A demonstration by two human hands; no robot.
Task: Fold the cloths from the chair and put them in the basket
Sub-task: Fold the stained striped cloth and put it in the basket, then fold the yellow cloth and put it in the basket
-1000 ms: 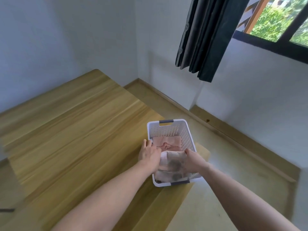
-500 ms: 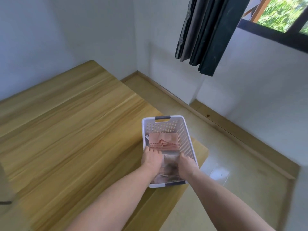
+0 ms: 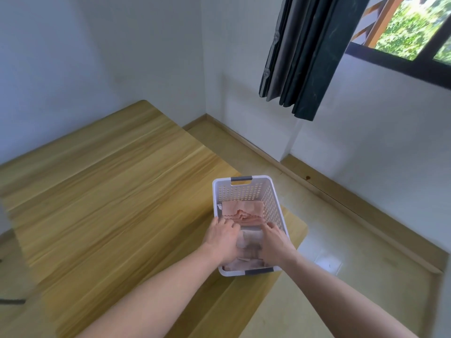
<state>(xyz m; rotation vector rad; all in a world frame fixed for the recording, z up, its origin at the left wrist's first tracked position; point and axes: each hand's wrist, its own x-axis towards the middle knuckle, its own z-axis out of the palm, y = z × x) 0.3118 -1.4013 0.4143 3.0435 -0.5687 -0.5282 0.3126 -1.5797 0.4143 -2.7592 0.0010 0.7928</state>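
soft daylight comes in from the window (image 3: 412,32) at the top right and the room is bright. the floor (image 3: 327,262) has a shiny spot. straight lines bend near the edges, and everything looks a bit blurry
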